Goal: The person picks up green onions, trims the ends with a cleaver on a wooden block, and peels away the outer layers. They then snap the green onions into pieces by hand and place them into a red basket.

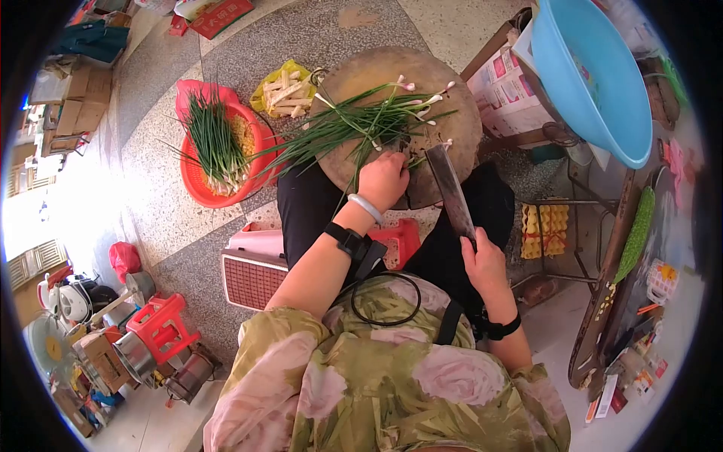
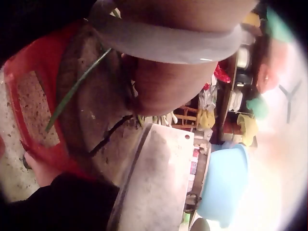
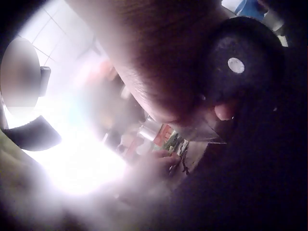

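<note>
In the head view, a thick round chopping block (image 1: 361,69) stands before the person's knees, with a loose pile of scallions (image 1: 350,120) across it, white bulbs mostly toward the far right. The left hand (image 1: 384,181) lies low over the near part of the block, fingers curled around scallions; its fingertips are largely hidden. One green leaf (image 2: 79,89) sticks out beside this hand in the left wrist view. The right hand (image 1: 486,267) grips a cleaver (image 1: 450,188) by its handle, the broad blade angled over the block's right side. The right wrist view is mostly blurred.
Left of the block, a red basket (image 1: 197,190) holds a scallion bunch (image 1: 207,128). A yellow bag (image 1: 260,102) of pale cut sticks lies beside it. At the right are a large blue basin (image 1: 633,113), a bitter melon (image 1: 636,233) and yellow egg trays (image 1: 544,230).
</note>
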`<state>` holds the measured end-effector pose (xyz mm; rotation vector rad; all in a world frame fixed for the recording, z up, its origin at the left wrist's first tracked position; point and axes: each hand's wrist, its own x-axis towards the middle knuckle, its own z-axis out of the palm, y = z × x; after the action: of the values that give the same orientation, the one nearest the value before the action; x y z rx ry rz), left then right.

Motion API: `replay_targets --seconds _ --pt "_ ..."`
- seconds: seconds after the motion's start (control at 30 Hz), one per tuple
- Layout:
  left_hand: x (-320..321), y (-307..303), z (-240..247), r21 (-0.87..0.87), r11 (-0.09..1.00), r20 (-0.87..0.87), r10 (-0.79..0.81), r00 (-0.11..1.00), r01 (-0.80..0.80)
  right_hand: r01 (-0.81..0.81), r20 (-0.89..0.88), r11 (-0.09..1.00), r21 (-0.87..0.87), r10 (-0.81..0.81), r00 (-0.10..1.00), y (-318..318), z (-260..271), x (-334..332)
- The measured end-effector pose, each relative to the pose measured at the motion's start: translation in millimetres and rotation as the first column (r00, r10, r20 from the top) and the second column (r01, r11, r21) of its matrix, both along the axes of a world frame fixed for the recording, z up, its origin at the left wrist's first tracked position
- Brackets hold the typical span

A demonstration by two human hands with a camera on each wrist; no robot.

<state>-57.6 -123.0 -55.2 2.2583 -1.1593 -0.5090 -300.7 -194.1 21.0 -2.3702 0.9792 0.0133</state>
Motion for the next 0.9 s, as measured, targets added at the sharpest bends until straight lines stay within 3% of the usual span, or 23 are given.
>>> replay_targets --seconds 0.5,0.57,0.9 --pt "-1.9 -3.1 0.9 0.021 1.000 -0.002 0.014 1.000 -0.014 -0.056 -0.008 0.998 -0.040 0.056 0.998 0.0 -0.4 3.8" --pt "-1.4 -3.6 1.4 0.028 1.000 -0.001 0.014 1.000 -0.014 -0.068 -0.083 0.997 -0.027 0.065 0.994 -2.1 -1.1 6.7" --pt "-0.8 -7.9 3.5 0.108 0.994 0.042 -0.016 0.999 0.011 -0.092 -0.138 0.995 -0.026 0.088 0.987 -0.1 -7.3 11.0"
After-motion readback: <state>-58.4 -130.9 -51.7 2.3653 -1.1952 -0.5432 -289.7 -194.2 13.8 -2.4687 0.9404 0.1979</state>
